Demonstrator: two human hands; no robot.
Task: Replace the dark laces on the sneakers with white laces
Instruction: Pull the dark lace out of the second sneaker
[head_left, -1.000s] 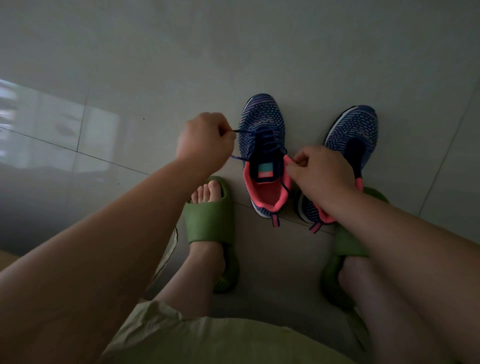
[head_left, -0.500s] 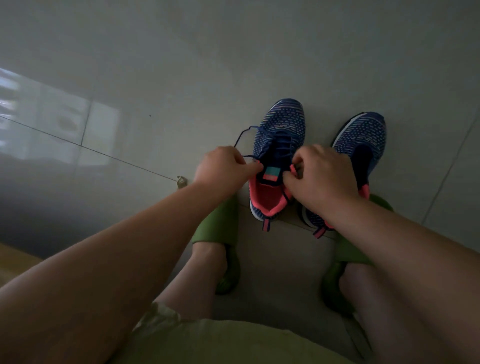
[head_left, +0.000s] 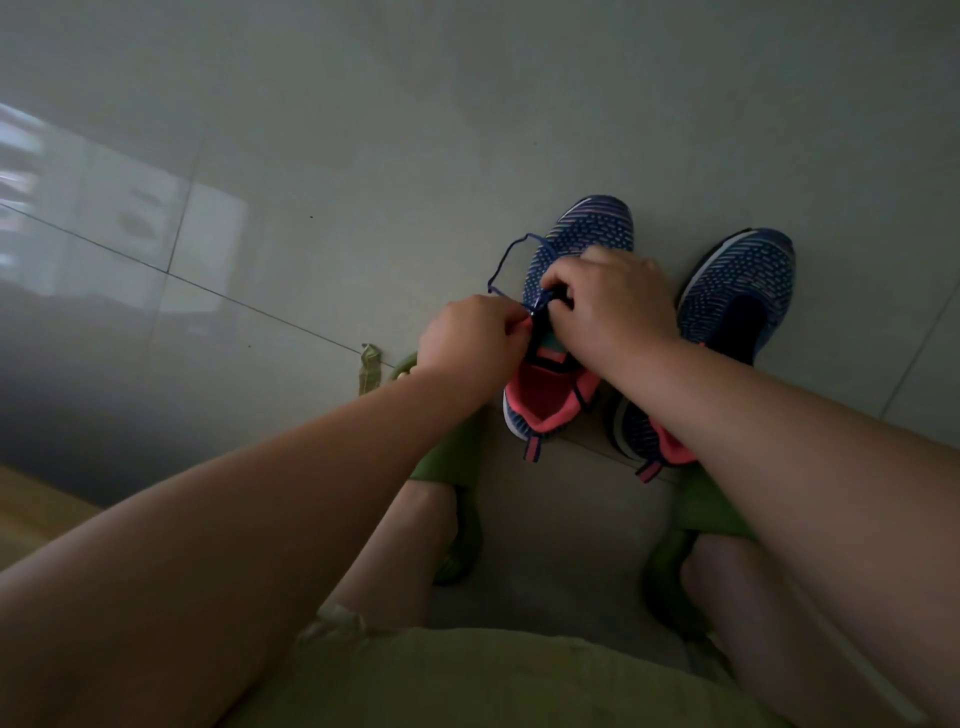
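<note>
Head view looks down at a tiled floor (head_left: 363, 130) where two blue knit sneakers stand side by side, toes pointing away from the person. Both hands meet over the lacing area of the left sneaker (head_left: 582, 234), the one with its pink lining open toward the camera. The left hand (head_left: 467, 338) is curled, its fingertips pinching the dark lace (head_left: 506, 260) at the shoe's left side near the tongue. From that pinch the lace rises in a loose loop out over the floor to the left of the toe and comes back to the knit upper. The right hand (head_left: 608, 301) lies across the top of the same shoe, fingers bent down onto the eyelet area; they seem to grip the lace or the tongue there, but which of the two cannot be told. The hands are just beside each other, almost touching. The right sneaker (head_left: 743, 291) stands just beside the first, partly under the right forearm, and shows no lace in its dark opening. Nearer the person, both feet wear green slides (head_left: 447, 467), with pale green shorts (head_left: 467, 675) at the lower edge. A small olive scrap (head_left: 370, 369) lies on the floor left of the left hand.
</note>
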